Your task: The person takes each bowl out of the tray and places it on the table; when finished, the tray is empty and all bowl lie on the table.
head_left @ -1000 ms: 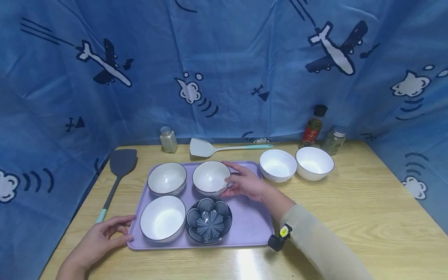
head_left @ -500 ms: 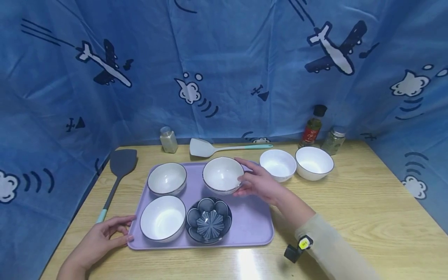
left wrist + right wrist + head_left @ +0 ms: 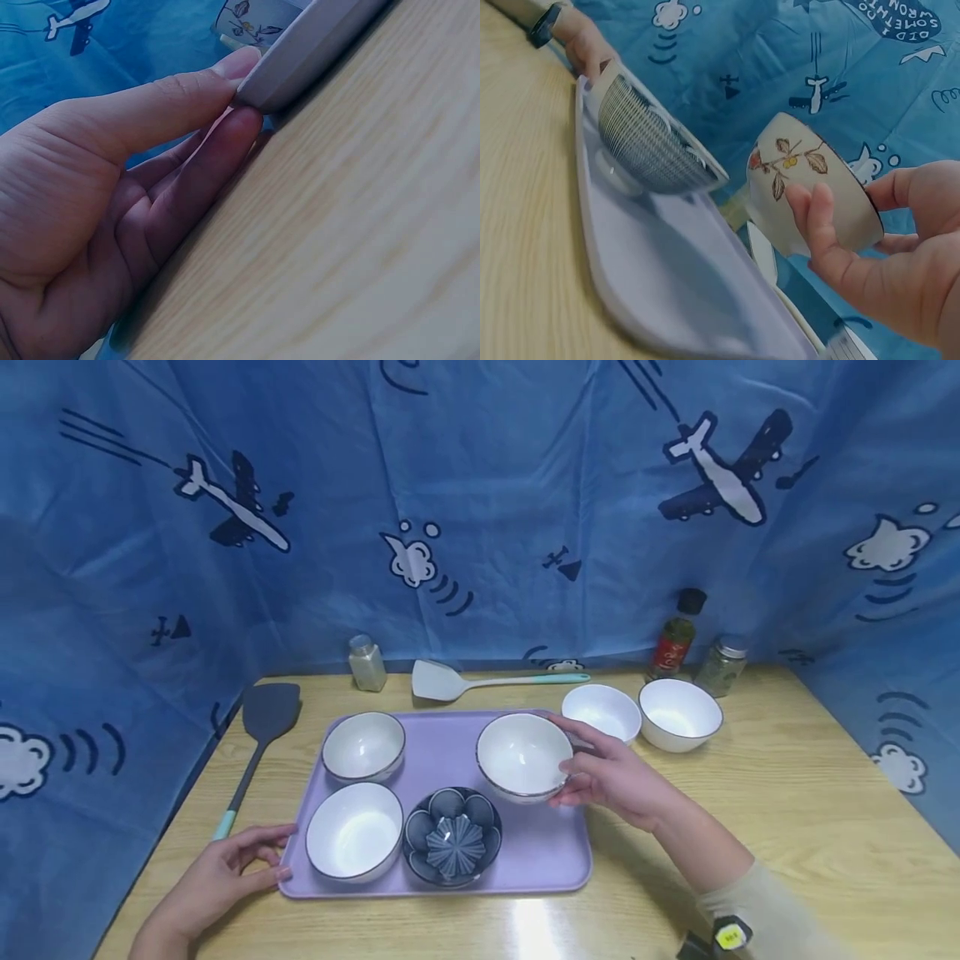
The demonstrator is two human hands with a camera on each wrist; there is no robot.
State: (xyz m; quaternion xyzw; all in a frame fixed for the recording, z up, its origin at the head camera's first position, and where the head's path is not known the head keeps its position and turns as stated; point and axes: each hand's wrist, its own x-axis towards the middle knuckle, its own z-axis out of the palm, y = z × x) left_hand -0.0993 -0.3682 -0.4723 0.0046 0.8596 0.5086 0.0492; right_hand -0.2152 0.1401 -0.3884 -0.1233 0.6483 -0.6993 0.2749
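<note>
My right hand grips the right side of a white bowl with a dark rim, thumb and fingers at its wall. The bowl hangs above the right half of a lilac tray. In the right wrist view, the held bowl shows a painted leaf-and-berry branch, and it is clear of the tray. My left hand pinches the tray's left front edge; the left wrist view shows the thumb over the rim and a finger beneath. A dark blue petal-patterned bowl and two white bowls stand on the tray.
Right of the tray are two more white bowls, one partly behind my right hand. A white spatula, a salt-like shaker, a red-labelled bottle and a spice jar line the back. A dark spatula lies at left.
My right hand has lifted the white bowl from the tray's back middle and carried it right and slightly toward me. The left hand stays on the tray edge.
</note>
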